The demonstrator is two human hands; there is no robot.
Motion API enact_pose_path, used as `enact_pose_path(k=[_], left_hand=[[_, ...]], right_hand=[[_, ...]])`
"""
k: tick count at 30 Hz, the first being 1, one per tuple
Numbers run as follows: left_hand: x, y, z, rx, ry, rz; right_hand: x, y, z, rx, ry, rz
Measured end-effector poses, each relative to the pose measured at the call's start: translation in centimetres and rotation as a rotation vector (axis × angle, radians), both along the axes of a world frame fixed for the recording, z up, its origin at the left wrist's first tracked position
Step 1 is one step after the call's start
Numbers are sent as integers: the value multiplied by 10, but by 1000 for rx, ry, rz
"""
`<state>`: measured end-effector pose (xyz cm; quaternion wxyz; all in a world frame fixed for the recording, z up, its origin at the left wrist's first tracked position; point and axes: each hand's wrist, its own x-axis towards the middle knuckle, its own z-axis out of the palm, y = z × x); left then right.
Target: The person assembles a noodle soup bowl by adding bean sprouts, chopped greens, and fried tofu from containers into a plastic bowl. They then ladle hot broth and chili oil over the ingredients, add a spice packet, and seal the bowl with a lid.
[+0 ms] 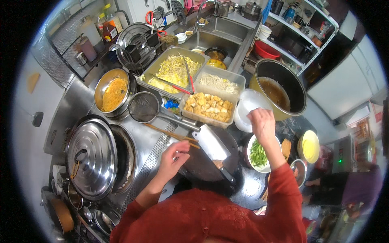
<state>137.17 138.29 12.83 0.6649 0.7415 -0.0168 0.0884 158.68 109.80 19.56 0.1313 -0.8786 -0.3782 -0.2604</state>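
My right hand (262, 124) is at the near edge of a round white tub (244, 106), its fingertips pinched together. Whatever they may hold is hidden. My left hand (173, 158) hovers at the left edge of a round dark chopping board (198, 164), fingers loosely curled, thumb apart, nothing visible in them. A cleaver (212, 143) lies across the board, its handle toward me. Just beyond my left hand rest wooden chopsticks (170, 133). Below my right hand sits a white bowl of chopped greens (258, 156). A plastic container of golden fried cubes (208, 107) stands left of the tub.
A large lidded wok (92, 158) and a pan of noodles (114, 93) stand at left, beside a mesh strainer (144, 107). Behind are a tray of bean sprouts (174, 69) with red-handled tongs (178, 87) and a sink (231, 30). A deep pot of brown liquid (279, 89) stands at right.
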Motion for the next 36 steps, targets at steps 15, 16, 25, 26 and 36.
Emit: enact_pose_path(k=[15, 16, 25, 26, 36], left_hand=[[15, 129, -29, -954, 75, 472], [11, 135, -32, -920, 20, 500], [12, 152, -37, -899, 46, 637], [17, 150, -35, -920, 17, 612], [77, 148, -35, -883, -98, 617]], right_hand=[[105, 299, -31, -355, 460, -136], [116, 309, -39, -416, 553, -204], [156, 308, -32, -439, 591, -252], [166, 309, -30, -374, 570, -245], [221, 311, -29, -533, 375, -137]])
